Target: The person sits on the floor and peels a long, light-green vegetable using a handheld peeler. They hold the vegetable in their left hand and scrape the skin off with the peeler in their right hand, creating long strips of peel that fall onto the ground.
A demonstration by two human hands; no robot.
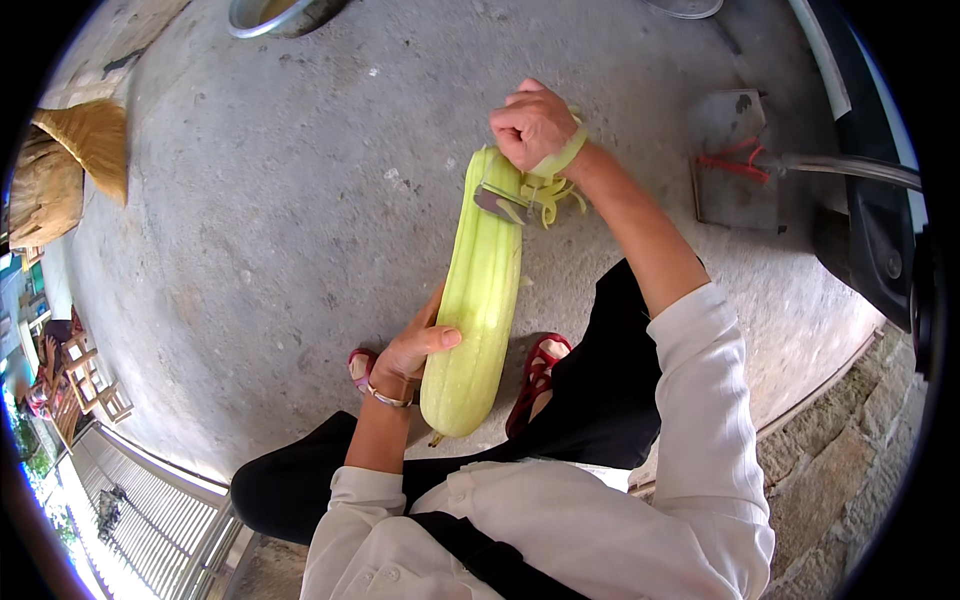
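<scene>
A long pale-green gourd (472, 310) lies lengthwise in front of me, its far end pointing away, with smooth, lighter, ridged streaks along its upper side. My left hand (412, 350) is closed round its near left side, thumb on top. At the far end my right hand (538, 125) makes a fist, gripping a peeler (498, 203) whose metal head rests on the gourd; its handle is mostly hidden. A strip of peel (562, 152) loops across my right wrist, and more curled peelings (552, 203) hang beside the peeler.
Below is a grey concrete floor (270, 210). A metal basin (283, 15) stands at the far left, a straw broom (95, 145) leans by a wooden block (45, 195), and a red-pronged tool (738, 160) is at the right. A slatted bench (140, 510) stands at lower left.
</scene>
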